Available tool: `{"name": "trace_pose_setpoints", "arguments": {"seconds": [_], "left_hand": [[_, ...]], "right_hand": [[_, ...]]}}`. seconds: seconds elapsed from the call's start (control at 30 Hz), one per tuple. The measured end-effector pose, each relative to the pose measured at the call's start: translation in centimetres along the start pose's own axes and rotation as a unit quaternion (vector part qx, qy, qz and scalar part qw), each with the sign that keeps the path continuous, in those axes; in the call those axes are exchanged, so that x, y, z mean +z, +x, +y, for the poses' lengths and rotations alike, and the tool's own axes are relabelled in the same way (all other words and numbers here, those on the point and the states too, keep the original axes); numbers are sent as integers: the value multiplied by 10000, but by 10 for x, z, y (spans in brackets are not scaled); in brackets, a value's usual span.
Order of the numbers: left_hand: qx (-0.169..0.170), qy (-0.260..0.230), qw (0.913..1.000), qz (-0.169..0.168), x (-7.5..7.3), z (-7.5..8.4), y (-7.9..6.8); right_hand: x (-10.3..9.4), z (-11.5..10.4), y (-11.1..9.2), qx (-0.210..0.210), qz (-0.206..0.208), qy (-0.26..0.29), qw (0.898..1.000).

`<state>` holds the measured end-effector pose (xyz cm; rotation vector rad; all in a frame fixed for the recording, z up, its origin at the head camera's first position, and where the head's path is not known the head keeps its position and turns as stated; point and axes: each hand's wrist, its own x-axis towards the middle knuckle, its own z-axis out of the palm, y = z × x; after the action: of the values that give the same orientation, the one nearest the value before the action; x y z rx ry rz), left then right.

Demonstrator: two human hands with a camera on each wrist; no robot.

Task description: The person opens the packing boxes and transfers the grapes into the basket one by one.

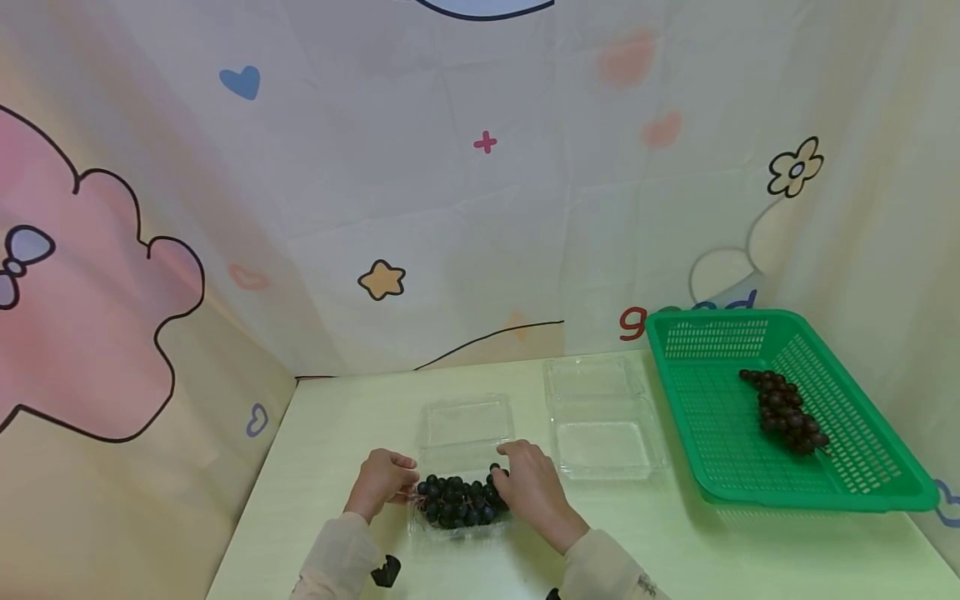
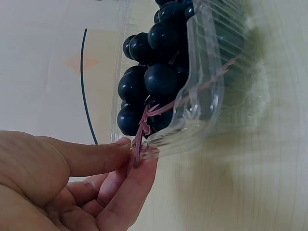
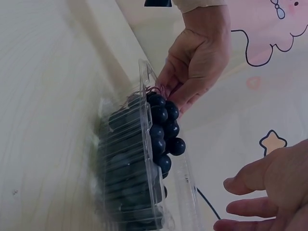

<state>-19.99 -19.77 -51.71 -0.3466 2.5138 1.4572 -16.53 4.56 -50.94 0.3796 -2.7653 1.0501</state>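
Note:
A bunch of dark grapes (image 1: pixel 453 502) lies in the near half of an opened clear plastic clamshell box (image 1: pixel 467 423), its lid laid back toward the wall. My left hand (image 1: pixel 381 482) is at the left end of the box. Between thumb and forefinger it pinches the bunch's pinkish stem (image 2: pixel 143 126) right at the box's corner, as the left wrist view shows. Some grapes rise above the rim. My right hand (image 1: pixel 536 493) is over the right end of the box. In the right wrist view its fingers (image 3: pixel 252 207) are spread, with nothing between them.
A second clear box (image 1: pixel 606 446) lies open and flat to the right. Beyond it, a green basket (image 1: pixel 682 417) holds a reddish-brown grape bunch (image 1: pixel 786 412). A printed curtain (image 1: pixel 450 208) hangs along the back edge of the pale table (image 1: pixel 330 433).

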Motion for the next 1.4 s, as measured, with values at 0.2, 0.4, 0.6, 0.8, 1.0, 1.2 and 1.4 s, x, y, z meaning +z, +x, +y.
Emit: {"name": "trace_pose_setpoints", "arguments": {"seconds": [0.2,0.4,0.6,0.8,1.0,1.2,1.4], "left_hand": [[-43,-14,10000,-21,-1,0,1],[-27,-40,10000,-21,-1,0,0],[-18,-61,10000,-3,-1,-1,1],[14,-14,10000,11,-2,-1,-1],[38,-60,10000,15,-3,-1,-2],[52,-66,10000,-16,-3,-2,0],[43,-166,9998,-36,-3,-1,-1]], "right_hand": [[0,-9,3,-242,-300,173,9991],[3,-18,6,-540,-641,329,9959],[7,-29,10,-736,-806,262,9937],[11,-39,14,-884,-1006,106,9909],[20,-49,18,-1010,-1206,-76,9875],[27,-55,20,-1197,-1270,-271,9843],[34,-59,22,-1326,-1296,-321,9821]]}}
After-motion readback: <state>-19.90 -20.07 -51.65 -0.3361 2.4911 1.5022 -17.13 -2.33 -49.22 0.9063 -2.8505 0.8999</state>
